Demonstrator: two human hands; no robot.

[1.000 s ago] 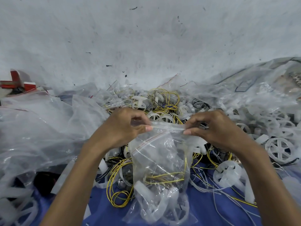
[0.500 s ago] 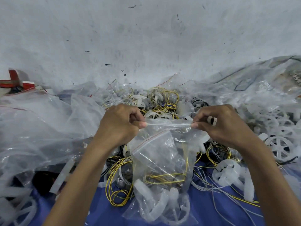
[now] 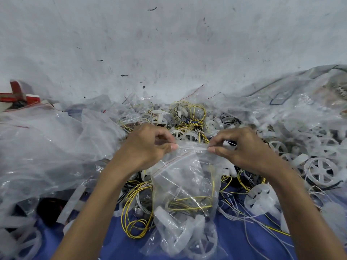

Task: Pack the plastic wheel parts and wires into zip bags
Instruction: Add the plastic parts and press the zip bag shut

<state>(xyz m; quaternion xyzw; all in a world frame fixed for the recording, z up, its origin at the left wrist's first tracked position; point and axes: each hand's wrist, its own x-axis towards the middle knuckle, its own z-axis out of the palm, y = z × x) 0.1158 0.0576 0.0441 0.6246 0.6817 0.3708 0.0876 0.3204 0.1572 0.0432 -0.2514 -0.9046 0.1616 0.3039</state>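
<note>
A clear zip bag (image 3: 185,186) hangs upright in front of me, filled with white plastic wheel parts and yellow wire. My left hand (image 3: 148,145) pinches the left end of its top seal strip between thumb and fingers. My right hand (image 3: 242,147) pinches the right end of the same strip. A smaller empty zip bag with a red line lies against the front of the held bag. Loose white wheel parts (image 3: 321,169) and yellow wire coils (image 3: 135,216) lie around the bag on a blue surface (image 3: 244,244).
A large heap of crumpled clear plastic bags (image 3: 43,145) fills the left. More wheel parts in plastic pile up at the right (image 3: 300,124). A red and white object (image 3: 18,94) sits at far left. A scuffed white wall (image 3: 169,44) rises behind the piles.
Both hands have slid closer together along the bag's top strip; the bag hangs in much the same place.
</note>
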